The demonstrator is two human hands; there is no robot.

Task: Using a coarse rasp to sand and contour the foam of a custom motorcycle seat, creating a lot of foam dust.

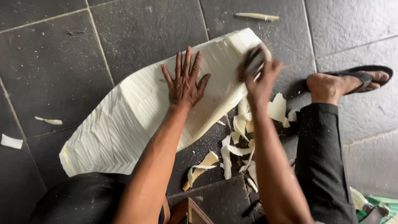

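Observation:
A large pale cream sheet with ribbed texture [124, 120] lies flat on the dark tiled floor. My left hand [185, 81] presses on its middle, palm down, fingers spread. My right hand [260, 76] is blurred at the sheet's far right end, closed around a dark grey block [251, 62] that rests on the sheet's surface. Several cream shavings [238, 143] are scattered on the floor just below my right forearm.
My right foot in a black sandal [352, 81] rests on the tiles at the right, the dark trouser leg [321, 161] running down from it. Loose cream scraps [257, 16] lie at the top and left. A wooden piece [195, 211] and green items [379, 207] sit at the bottom edge.

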